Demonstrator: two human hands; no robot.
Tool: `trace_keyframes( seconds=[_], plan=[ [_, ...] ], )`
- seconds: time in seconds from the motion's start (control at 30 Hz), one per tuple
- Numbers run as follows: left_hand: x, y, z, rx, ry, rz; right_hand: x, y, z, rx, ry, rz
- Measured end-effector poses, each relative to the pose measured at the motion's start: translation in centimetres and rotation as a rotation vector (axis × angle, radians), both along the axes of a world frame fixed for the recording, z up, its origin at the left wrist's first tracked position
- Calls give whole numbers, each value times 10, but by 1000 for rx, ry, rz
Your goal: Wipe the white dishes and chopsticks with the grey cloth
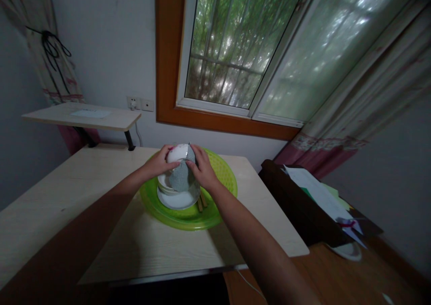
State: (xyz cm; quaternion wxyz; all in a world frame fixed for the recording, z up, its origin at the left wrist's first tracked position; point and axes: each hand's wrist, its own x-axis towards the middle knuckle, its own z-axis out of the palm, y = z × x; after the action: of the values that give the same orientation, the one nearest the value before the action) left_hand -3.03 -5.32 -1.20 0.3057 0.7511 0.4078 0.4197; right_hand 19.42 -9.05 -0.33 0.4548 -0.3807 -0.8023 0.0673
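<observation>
Both hands are raised over a round green tray (202, 224) on the table. My left hand (160, 162) grips the left side of a white bowl (177, 152), which is tilted. Against the bowl's right side, my right hand (204, 167) presses a grey-green cloth (181, 177) with its fingers closed on it; the cloth's lower part hangs down. Below, a white plate (178, 202) carries more white bowls (164, 186), partly hidden by the cloth. To the right of the plate lie wooden chopsticks (201, 202), their far ends hidden by my right arm.
A raised shelf (81, 116) with a paper sheet stands at the table's (134, 255) back left. Beyond the table are a wall socket (139, 103) and a window (232, 49). On the right, a dark brown cabinet (292, 202) bears papers (316, 190).
</observation>
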Motion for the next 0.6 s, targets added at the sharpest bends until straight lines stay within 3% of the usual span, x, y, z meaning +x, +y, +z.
trace_keyframes(
  seconds=[0.33,0.6],
  plan=[
    [-2,-5,4,44,17,47,-2,-3,10,93,-183,-13],
    [0,-5,5,41,-4,64,-3,-6,17,113,-250,-150]
  ],
)
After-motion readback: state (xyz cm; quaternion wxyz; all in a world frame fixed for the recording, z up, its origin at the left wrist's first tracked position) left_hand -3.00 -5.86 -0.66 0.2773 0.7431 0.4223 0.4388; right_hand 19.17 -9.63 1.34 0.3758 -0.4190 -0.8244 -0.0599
